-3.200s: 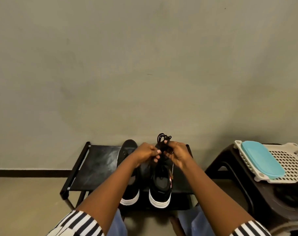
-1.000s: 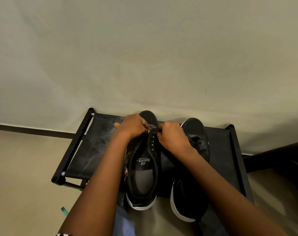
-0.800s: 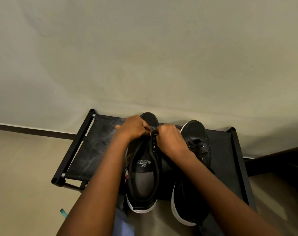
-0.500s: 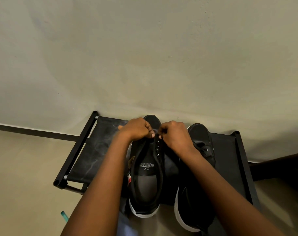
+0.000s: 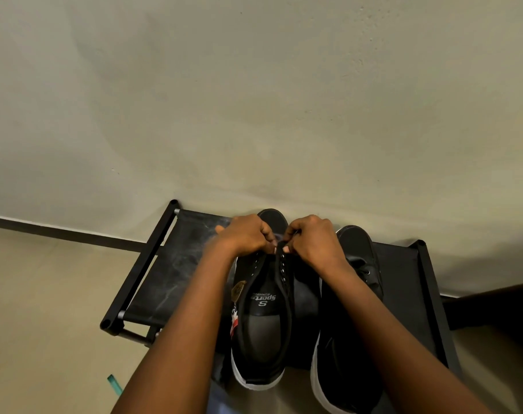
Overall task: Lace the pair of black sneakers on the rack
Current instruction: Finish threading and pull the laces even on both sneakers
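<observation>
Two black sneakers with white soles stand side by side on a low black rack, toes toward the wall. The left sneaker shows its open insole and bare eyelets. The right sneaker has a lace in it and lies partly under my right forearm. My left hand and my right hand meet over the front eyelets of the left sneaker, fingers curled. Each pinches a thin black lace there; most of the lace is hidden by my fingers.
The rack stands against a plain beige wall with a dark skirting strip. A tan floor lies to the left, with a small teal object near my left arm. A dark piece of furniture sits at the right edge.
Seconds ago both hands held a bundled lace above the right sneaker. Now they work at the left sneaker's front eyelets. Over the last second they stayed there; only the view shifted.
</observation>
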